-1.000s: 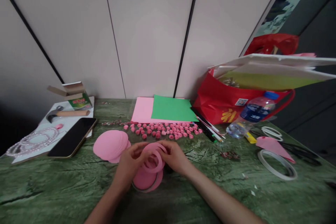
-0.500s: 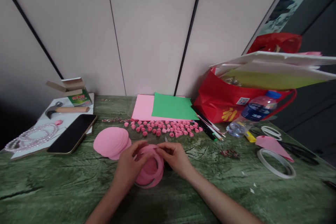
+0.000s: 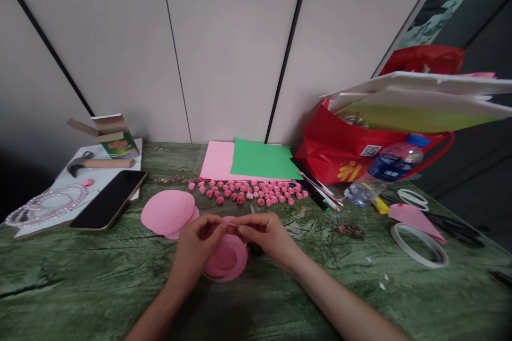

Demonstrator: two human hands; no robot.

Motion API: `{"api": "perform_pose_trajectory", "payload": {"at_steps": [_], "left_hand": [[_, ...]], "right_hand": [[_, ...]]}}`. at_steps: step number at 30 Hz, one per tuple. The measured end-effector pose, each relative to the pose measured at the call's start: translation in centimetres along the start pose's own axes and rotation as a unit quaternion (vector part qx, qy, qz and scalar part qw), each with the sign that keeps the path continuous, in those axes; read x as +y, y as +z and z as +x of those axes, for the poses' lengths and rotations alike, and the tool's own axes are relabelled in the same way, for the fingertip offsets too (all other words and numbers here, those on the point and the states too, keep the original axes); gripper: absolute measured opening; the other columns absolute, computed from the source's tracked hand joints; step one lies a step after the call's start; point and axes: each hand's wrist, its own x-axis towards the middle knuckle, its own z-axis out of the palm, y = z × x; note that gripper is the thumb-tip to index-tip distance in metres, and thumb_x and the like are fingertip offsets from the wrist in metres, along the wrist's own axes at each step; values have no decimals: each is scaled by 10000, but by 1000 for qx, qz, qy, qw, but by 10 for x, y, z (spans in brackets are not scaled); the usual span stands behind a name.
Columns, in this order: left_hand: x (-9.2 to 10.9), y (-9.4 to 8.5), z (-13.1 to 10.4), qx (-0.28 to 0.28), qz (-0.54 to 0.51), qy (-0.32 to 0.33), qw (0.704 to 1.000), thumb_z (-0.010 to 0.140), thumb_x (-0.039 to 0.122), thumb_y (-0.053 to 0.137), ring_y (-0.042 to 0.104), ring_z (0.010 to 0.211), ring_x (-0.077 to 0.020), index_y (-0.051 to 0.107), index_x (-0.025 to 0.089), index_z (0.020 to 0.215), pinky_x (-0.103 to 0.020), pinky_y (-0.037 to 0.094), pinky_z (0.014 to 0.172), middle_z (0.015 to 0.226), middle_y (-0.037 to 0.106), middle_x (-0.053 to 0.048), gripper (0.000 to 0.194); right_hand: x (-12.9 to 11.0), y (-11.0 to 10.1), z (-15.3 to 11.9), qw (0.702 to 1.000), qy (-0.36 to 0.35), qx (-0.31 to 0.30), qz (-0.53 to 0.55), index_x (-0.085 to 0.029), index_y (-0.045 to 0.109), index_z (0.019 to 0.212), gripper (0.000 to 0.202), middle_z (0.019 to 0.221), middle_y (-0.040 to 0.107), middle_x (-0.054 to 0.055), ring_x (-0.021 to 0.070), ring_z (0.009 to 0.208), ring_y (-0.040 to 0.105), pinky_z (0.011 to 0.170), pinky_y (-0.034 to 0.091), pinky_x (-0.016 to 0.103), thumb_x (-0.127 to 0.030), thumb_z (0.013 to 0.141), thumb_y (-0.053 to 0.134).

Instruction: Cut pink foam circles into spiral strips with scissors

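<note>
My left hand (image 3: 199, 245) and my right hand (image 3: 266, 237) meet at the middle of the table, thumbs and fingertips pinching a strip of pink paper (image 3: 232, 225) between them. Fingers cover most of the strip. Just below lie round pink paper pieces (image 3: 227, 258), one on another. To the left sits a stack of pink paper circles (image 3: 168, 212). Beyond my hands are many small rolled pink paper roses (image 3: 241, 192) in loose rows. A pair of scissors (image 3: 256, 248) lies partly hidden beside my right hand, its tip pointing away.
On the left are a phone (image 3: 110, 200), a hammer (image 3: 102, 164), pearl strings (image 3: 48, 205) and an opened box (image 3: 118, 145). Green paper (image 3: 264, 160) lies at the back. Rightward stand a red bag (image 3: 320, 149) and a bottle (image 3: 390, 170), near a tape roll (image 3: 418, 245) and pens (image 3: 320, 192).
The ring-shaped pink paper curl that hung open below my fingers is no longer seen; my fingertips have come closer together on the paper. The view has tilted slightly.
</note>
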Motion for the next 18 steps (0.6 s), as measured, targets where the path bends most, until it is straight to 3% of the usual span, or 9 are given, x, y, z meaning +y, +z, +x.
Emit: {"api": "perform_pose_trajectory", "payload": {"at_steps": [4,11,18], "left_hand": [[1,2,-1,11,-27,-17,999,632,325,610,589,616,-147,621,138,655,-226,463,564,651,652,-37,189],[5,4,-3,3,-30,-14,999,622,333,635,576,593,-136,627,140,656,-216,459,552,629,641,-25,196],[8,6,-5,29,-5,5,1000,605,347,653,559,571,-136,625,148,625,-214,448,527,598,628,-19,202]], "right_hand": [[0,-3,-2,995,19,-55,78,-178,673,915,343,819,687,69,160,755,638,717,508,323,-378,637,671],[1,5,-2,997,27,18,63,-168,699,782,278,683,689,31,125,609,622,646,509,279,-318,551,732],[-3,11,-2,996,13,33,76,-187,688,707,251,655,676,-13,101,569,600,627,495,249,-265,480,762]]}}
